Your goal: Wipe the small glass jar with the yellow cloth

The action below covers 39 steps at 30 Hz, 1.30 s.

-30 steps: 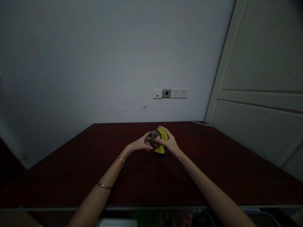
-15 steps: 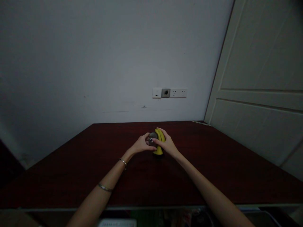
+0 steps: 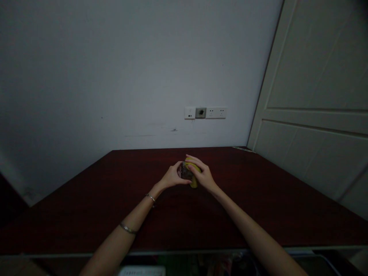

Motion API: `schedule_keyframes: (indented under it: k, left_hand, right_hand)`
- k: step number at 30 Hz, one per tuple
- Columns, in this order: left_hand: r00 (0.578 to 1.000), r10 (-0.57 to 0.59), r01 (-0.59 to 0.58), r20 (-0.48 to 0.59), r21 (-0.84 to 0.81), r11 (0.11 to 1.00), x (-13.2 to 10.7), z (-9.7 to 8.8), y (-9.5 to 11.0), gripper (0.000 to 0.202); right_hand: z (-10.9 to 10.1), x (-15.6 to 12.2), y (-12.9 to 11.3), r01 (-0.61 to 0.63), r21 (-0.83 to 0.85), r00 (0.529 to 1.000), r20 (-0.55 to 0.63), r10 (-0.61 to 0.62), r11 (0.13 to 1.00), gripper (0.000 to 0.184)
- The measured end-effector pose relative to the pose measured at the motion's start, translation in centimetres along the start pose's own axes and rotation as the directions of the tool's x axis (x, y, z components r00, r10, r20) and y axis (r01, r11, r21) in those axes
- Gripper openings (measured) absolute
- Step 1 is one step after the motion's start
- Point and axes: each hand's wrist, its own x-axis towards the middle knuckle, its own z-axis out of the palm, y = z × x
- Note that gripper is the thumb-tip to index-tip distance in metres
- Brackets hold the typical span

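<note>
Over the middle of the dark red table (image 3: 161,226), my left hand (image 3: 171,176) curves its thumb and fingers around a small rounded, dark, glassy object (image 3: 186,173). Its exact kind is too dim and too covered to make out. My right hand (image 3: 204,175) grips a yellow cloth (image 3: 194,182) and presses it over the top and right side of that object. Part of the cloth hangs below the right fingers. Both hands are close together, with the object between them.
Behind the table stands a pale wall with a row of sockets (image 3: 217,112). A white panelled door (image 3: 316,84) is on the right. Below the table's front edge (image 3: 178,252) lie a white keyboard-like item (image 3: 142,270) and several dim things.
My right hand has shifted slightly left over the object, and its fingers now cover more of the cloth. The cloth has moved further over the object's top. My left hand keeps its grip.
</note>
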Motion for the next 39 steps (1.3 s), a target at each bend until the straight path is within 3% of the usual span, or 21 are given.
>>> schedule_keyframes:
  k: [5, 8, 11, 14, 18, 23, 27, 32, 35, 39]
  left_hand:
    - [0.998, 0.051, -0.052, 0.035, 0.033, 0.998, -0.1, 0.1, 0.8, 0.077]
    - [0.998, 0.052, -0.055, 0.032, 0.105, 0.993, 0.0, -0.1, 0.9, 0.079]
    - [0.999, 0.048, -0.05, 0.014, 0.123, 0.991, 0.0, -0.4, 0.7, 0.075]
    - [0.999, 0.051, -0.051, 0.002, 0.11, 0.993, 0.0, -0.5, 0.7, 0.074]
    - [0.996, 0.084, -0.084, 0.007, 0.138, 0.987, 0.0, -0.7, 0.8, 0.078]
    - [0.995, 0.096, -0.102, 0.039, 0.231, 0.968, -0.1, -0.7, 0.6, 0.083]
    - [0.996, 0.073, -0.084, 0.048, 0.283, 0.955, -0.2, -0.7, 0.2, 0.084]
    - [0.998, 0.062, -0.067, 0.033, 0.19, 0.98, -0.1, -0.6, 0.0, 0.083]
    - [0.997, 0.073, -0.076, 0.025, 0.134, 0.988, -0.1, -0.6, 0.3, 0.082]
    - [0.998, 0.066, -0.067, 0.015, 0.1, 0.993, -0.2, -0.5, 0.7, 0.078]
  right_hand:
    - [-0.3, 0.4, 0.4, -0.156, 0.11, 0.982, -0.085, 0.166, 0.982, 0.028]
    - [-0.1, 0.0, -0.1, -0.034, 0.041, 0.999, -0.041, 0.036, 0.999, 0.023]
    - [0.1, -0.6, -0.6, 0.132, -0.076, 0.989, 0.075, -0.126, 0.988, 0.019]
    - [0.4, -0.7, -0.7, 0.182, -0.11, 0.98, 0.106, -0.17, 0.977, 0.018]
    - [0.6, -0.1, -0.1, 0.048, -0.02, 0.999, -0.012, -0.048, 0.999, 0.018]
    - [0.8, 0.4, 0.7, -0.138, 0.079, 0.987, -0.069, 0.144, 0.987, 0.021]
    - [0.8, -0.1, 0.2, -0.065, -0.006, 0.997, -0.049, 0.064, 0.998, 0.02]
    - [0.4, -0.4, -0.7, 0.104, -0.094, 0.987, 0.128, -0.092, 0.99, 0.018]
    - [0.3, 0.0, -0.3, 0.052, -0.016, 0.996, 0.074, -0.05, 0.999, 0.018]
    - [0.2, 0.4, 0.6, -0.103, 0.131, 0.994, -0.017, 0.107, 0.986, 0.022]
